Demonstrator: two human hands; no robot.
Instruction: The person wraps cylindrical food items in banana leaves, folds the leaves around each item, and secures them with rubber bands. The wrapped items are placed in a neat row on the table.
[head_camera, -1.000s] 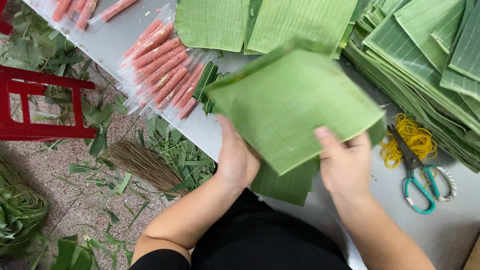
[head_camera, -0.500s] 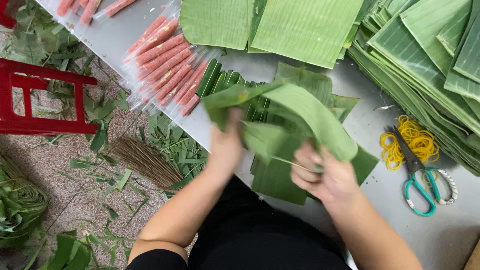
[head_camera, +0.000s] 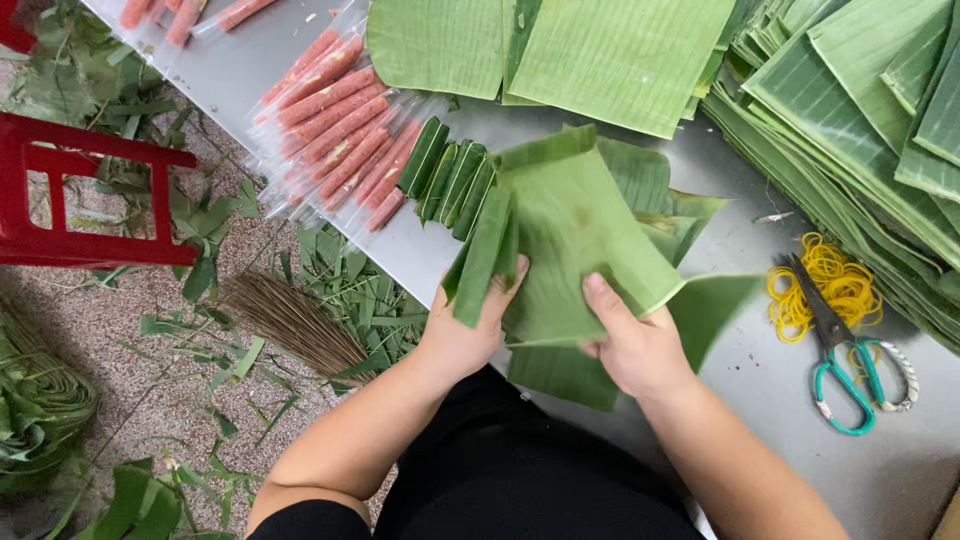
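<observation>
Our grey desk (head_camera: 700, 420) runs from ten o'clock down to four o'clock, and at one to three o'clock a big stack of banana leaves (head_camera: 860, 130) lies on it, with two flat cut leaf sheets (head_camera: 560, 50) at twelve. At centre we hold a folded banana leaf (head_camera: 570, 240) just above a few spare leaf pieces (head_camera: 700, 310) on the desk. Our left hand (head_camera: 465, 335) is closed on its left edge, fingers curled around a narrow rolled fold, and our right hand (head_camera: 630, 345) pinches its lower edge with the thumb on top; the two hands sit near each other but apart. At eleven o'clock lie pink sausages in clear wrap (head_camera: 335, 130), with small green leaf-wrapped rolls (head_camera: 450, 180) just beside them, touching the held leaf's upper left. At nine o'clock a red stool (head_camera: 90, 200) stands on the floor among leaf scraps, and a straw broom (head_camera: 290, 320) lies at eight. At three o'clock, teal-handled scissors (head_camera: 840, 350) rest on a heap of yellow rubber bands (head_camera: 835, 285).
</observation>
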